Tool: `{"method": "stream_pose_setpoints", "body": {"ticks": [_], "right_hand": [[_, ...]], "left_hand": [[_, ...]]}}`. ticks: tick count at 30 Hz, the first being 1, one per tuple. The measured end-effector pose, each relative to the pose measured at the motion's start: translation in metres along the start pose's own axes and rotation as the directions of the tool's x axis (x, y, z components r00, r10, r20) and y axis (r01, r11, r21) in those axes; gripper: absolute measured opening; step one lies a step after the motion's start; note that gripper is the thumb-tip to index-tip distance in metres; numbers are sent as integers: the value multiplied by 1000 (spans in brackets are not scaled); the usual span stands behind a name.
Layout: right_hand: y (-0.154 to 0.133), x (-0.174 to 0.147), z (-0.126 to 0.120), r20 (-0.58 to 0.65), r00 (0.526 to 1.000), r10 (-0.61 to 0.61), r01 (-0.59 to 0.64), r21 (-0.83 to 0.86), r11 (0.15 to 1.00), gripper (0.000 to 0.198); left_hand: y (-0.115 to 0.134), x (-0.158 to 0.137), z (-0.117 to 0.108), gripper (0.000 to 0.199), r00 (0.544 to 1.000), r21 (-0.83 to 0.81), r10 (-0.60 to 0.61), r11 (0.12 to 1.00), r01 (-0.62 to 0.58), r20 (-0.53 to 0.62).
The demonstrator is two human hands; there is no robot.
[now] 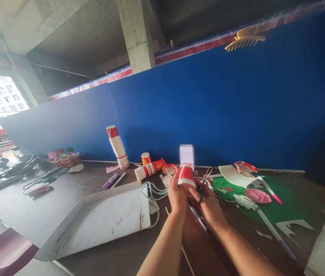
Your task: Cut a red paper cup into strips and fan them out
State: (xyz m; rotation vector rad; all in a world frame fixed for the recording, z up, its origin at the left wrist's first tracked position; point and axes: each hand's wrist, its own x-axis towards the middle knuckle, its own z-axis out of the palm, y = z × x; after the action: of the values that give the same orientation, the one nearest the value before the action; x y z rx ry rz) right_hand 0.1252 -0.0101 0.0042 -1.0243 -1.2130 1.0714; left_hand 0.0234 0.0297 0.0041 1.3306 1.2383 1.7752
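A red and white paper cup point(186, 174) is held up above the table in front of me. My left hand point(177, 194) wraps round its left side. My right hand point(208, 203) has a pair of scissors point(205, 176) in it, blades pointing up and away. The right thumb also reaches to the lower part of the cup. Beneath my hands a pen point(198, 217) lies on the dark table. A blurred square covers what is just above the cup.
A white cardboard box lid point(102, 222) lies to the left, a white cord point(153, 191) beside it. Stacked paper cups point(118, 147) stand by the blue partition point(208, 103); more cups point(151, 168) lie sideways. Paper scraps point(293, 226) and a pink paper piece point(258, 196) are at right.
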Motion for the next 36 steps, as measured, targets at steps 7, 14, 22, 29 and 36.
{"method": "stream_pose_setpoints", "body": {"ticks": [7,14,22,29,36], "right_hand": [[-1,7,-10,-291,953,-85,48,-132,990,42],[2,14,-22,-481,871,-101,-18,-237,971,50],[0,16,-35,-586,761,-278,-47,-478,877,48],[9,20,-43,-502,726,-469,103,-595,797,46],[11,18,-41,-228,671,-706,309,-779,546,45]], "left_hand": [[2,-28,9,44,994,63,-22,998,15,110],[16,-28,5,43,999,398,32,917,-16,-32],[16,-48,16,35,981,239,-170,960,144,91],[18,-49,27,54,829,-353,-463,754,554,313],[15,-38,18,41,626,-579,-469,262,772,623]]}}
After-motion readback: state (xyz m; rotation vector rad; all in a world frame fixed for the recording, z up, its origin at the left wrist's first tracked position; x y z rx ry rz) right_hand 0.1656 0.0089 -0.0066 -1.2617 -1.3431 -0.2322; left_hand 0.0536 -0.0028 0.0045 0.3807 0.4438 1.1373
